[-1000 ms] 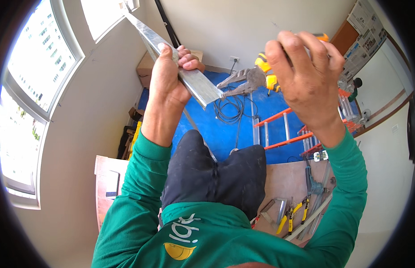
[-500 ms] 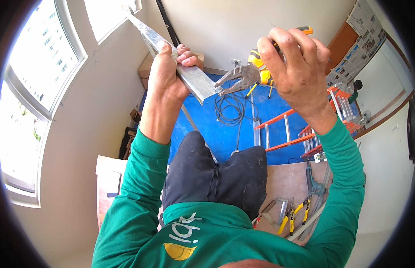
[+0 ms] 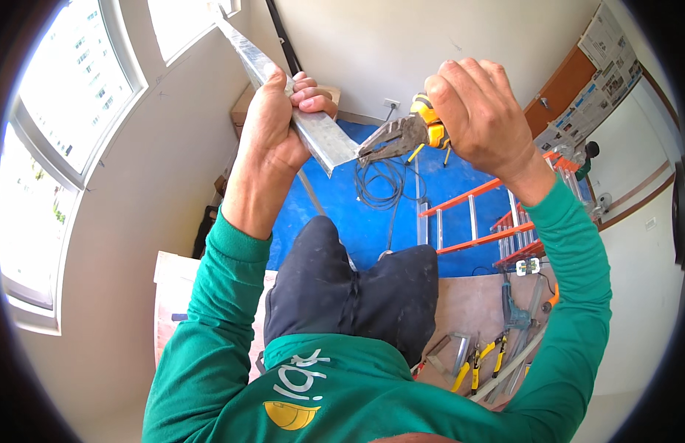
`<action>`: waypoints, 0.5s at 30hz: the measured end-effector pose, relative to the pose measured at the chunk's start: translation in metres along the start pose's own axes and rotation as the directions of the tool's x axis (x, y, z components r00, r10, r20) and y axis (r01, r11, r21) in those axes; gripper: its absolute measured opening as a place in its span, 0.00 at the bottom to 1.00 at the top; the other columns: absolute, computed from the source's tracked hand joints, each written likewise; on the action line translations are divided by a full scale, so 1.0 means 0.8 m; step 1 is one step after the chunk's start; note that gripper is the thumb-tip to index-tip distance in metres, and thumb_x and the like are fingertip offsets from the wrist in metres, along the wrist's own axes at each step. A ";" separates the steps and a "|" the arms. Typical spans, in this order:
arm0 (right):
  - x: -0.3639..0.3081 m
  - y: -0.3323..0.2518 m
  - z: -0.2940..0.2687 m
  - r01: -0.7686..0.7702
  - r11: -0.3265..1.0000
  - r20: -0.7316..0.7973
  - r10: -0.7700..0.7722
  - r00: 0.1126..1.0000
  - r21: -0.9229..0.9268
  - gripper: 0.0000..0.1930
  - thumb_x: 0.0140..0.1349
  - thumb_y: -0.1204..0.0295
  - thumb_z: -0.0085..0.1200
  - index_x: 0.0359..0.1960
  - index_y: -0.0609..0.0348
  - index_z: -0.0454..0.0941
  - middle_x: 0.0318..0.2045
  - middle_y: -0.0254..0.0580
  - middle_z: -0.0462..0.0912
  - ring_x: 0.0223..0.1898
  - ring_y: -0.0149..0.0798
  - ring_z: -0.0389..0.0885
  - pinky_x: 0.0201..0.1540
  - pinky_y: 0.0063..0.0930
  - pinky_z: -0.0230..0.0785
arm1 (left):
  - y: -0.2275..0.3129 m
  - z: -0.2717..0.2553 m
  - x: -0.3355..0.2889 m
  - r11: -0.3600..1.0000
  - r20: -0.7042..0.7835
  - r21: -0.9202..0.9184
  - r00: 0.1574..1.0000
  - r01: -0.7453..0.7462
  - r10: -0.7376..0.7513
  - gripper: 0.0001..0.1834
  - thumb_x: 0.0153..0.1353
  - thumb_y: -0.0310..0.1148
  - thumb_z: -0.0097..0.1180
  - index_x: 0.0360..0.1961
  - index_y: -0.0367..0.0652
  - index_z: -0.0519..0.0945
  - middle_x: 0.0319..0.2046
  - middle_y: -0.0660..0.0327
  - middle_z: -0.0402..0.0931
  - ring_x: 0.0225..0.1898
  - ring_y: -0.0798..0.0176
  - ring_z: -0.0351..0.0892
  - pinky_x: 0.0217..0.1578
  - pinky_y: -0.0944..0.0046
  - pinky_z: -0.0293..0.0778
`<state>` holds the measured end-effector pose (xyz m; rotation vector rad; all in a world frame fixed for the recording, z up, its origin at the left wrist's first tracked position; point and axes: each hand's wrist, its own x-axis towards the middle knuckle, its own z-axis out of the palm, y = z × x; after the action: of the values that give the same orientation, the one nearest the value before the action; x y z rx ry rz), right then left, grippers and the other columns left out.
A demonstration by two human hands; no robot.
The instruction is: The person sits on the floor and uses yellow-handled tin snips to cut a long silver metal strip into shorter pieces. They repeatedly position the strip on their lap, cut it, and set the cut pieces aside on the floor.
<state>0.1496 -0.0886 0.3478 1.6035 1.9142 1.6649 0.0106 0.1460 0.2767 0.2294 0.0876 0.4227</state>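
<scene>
My left hand (image 3: 283, 122) is wrapped round a long galvanized metal channel (image 3: 324, 140), which slants away to the upper left toward the window. Its near end sticks out past my fingers. My right hand (image 3: 479, 114) grips combination pliers (image 3: 401, 136) by their yellow and black handles. The grey jaws point left and are closed on the corner of the channel's near end. My fingers hide most of the handles.
Below lies a blue floor sheet (image 3: 283, 240) with a coiled black cable (image 3: 379, 181). An orange ladder (image 3: 472, 214) is to the right. Beside me, a board holds a power drill (image 3: 514, 314) and yellow-handled hand tools (image 3: 475, 369). Windows (image 3: 77, 81) line the left wall.
The pliers' jaws have gone from spread apart near the channel's end to closed on its corner. My right fingers have curled tighter round the handles. My left hand keeps its hold.
</scene>
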 end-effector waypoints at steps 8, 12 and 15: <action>0.009 -0.050 0.052 -0.066 0.836 0.070 0.034 0.997 0.545 0.12 0.65 0.70 0.65 0.47 0.55 0.78 0.40 0.39 0.83 0.45 0.44 0.86 0.47 0.41 0.74 | 0.007 -0.028 -0.021 0.999 -0.019 -0.009 0.999 -0.035 0.035 0.20 0.89 0.48 0.38 0.54 0.39 0.67 0.31 0.68 0.61 0.27 0.75 0.60 0.23 0.73 0.67; 0.003 -0.069 0.064 -0.145 0.604 0.263 -0.111 0.959 0.784 0.15 0.64 0.75 0.67 0.49 0.56 0.75 0.38 0.44 0.85 0.43 0.53 0.87 0.44 0.46 0.75 | 0.004 -0.066 -0.022 1.000 -0.018 -0.031 1.000 -0.005 0.004 0.21 0.88 0.51 0.42 0.55 0.41 0.67 0.31 0.69 0.61 0.26 0.76 0.60 0.24 0.73 0.66; -0.019 -0.097 0.070 -0.429 0.189 0.469 -0.312 0.826 0.883 0.13 0.68 0.74 0.65 0.49 0.57 0.73 0.35 0.51 0.85 0.41 0.61 0.86 0.41 0.52 0.75 | 0.007 -0.098 -0.028 0.998 0.028 -0.058 0.999 0.025 -0.024 0.22 0.86 0.52 0.47 0.57 0.41 0.68 0.32 0.69 0.62 0.26 0.76 0.59 0.24 0.72 0.66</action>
<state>0.1478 -0.0506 0.2587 2.0952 2.6114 -0.5539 -0.0225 0.1572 0.2028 0.1764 0.0512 0.3972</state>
